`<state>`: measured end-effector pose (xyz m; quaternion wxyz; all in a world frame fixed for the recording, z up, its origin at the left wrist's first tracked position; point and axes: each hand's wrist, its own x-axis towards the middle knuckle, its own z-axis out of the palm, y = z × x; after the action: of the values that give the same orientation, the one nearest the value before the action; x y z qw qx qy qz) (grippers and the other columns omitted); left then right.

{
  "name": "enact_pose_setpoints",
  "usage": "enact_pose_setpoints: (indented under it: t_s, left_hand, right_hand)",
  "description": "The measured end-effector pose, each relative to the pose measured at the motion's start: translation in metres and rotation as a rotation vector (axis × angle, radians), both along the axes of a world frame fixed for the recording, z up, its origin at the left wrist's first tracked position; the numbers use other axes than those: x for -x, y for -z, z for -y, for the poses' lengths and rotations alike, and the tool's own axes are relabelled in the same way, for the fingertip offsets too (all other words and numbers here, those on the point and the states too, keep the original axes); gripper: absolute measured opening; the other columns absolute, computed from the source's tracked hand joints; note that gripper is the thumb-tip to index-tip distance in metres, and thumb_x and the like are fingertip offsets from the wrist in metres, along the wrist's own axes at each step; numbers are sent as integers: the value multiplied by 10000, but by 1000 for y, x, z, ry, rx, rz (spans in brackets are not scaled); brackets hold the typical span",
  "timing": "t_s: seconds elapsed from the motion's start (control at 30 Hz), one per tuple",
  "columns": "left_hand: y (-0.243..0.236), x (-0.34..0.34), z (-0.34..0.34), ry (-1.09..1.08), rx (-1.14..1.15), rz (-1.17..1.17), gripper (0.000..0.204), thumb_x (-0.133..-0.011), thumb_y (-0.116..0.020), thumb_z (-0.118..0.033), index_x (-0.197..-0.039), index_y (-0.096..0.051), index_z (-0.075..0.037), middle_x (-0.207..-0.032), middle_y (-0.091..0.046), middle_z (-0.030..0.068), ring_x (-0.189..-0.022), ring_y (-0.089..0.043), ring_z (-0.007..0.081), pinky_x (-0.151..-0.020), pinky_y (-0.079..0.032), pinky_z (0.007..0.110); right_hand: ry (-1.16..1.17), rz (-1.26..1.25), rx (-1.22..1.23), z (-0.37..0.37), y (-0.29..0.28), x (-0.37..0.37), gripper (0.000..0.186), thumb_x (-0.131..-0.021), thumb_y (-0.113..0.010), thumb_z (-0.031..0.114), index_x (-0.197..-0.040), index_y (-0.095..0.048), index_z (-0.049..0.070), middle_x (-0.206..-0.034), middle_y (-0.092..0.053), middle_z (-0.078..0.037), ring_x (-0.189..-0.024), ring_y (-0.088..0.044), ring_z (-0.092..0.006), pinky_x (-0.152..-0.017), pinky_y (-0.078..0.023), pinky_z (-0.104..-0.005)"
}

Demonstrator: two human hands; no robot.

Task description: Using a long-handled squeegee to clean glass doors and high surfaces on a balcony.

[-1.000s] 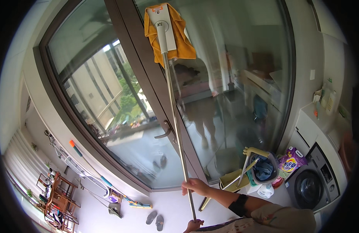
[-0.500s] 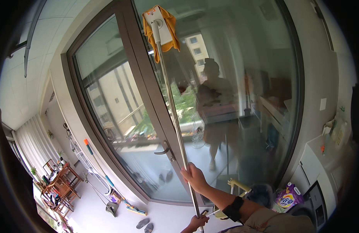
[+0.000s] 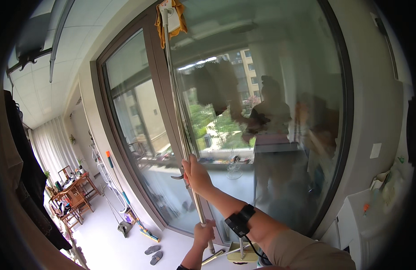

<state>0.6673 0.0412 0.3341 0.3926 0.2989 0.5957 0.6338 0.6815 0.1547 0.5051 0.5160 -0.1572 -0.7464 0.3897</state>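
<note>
Clamps long silvery metal pole (image 3: 169,58) with right hand (image 3: 196,175) above left hand (image 3: 203,233) | holds orange cloth (image 3: 182,23) on flat white mop head (image 3: 173,20) at upper left of brown-framed glass pane (image 3: 289,45) | apparently mid-wipe; cannot tell area done or left

bright daylight comes from the left, beside the pale curtain (image 3: 50,139), washing the floor (image 3: 127,254) nearly white. the glass panel (image 3: 302,49) is dimmer, layered with a person's dark reflection and one pale glare streak. the fisheye lens bows the door frame (image 3: 348,94), black vignetting swallows the corners, and the surface (image 3: 357,202) at the right looks hazy and soft.
</note>
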Motion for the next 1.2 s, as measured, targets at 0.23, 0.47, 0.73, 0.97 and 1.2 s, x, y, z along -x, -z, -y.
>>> enact_pose_setpoints:
  t_s: [0.23,0.47,0.73,0.97,1.2]
  left_hand:
    - [170,17,46,212,165,-62,167,-832,-633,-187,-788,-633,-26,-546,-540,37,-442,-489,115,-425,-407,265]
    - [313,27,183,447,599,-155,133,-832,-633,-125,-796,-646,3,-528,-499,25,-433,-462,106,-417,-388,259]
    - [206,49,139,451,372,-99,146,-807,-648,-146,-771,-693,-12,-525,-516,30,-425,-465,107,-402,-384,265]
    - [11,14,74,412,77,-124,162,-823,-588,-111,-777,-641,35,-464,-432,30,-370,-410,128,-375,-358,279]
    - [217,52,121,568,380,-280,171,-799,-581,-188,-816,-722,-92,-530,-537,29,-439,-507,126,-442,-399,279]
  right_hand:
    - [-136,183,188,43,120,-25,215,-937,-450,247,-980,-422,38,-584,-544,-49,-470,-562,-163,-451,-444,-313]
    - [-613,478,834,114,263,-38,197,-744,-604,3,-928,-535,28,-797,-612,-65,-693,-671,-211,-588,-515,-276]
    - [-340,-96,483,82,138,-6,142,-826,-557,79,-952,-496,52,-808,-561,-56,-596,-510,-100,-544,-441,-243]
    - [-35,-283,156,37,-31,-25,167,-887,-549,185,-913,-489,31,-696,-567,-43,-556,-521,-81,-442,-467,-250]
    - [-129,-72,510,77,142,-39,95,-867,-512,107,-933,-459,63,-746,-541,-62,-656,-573,-132,-500,-542,-319]
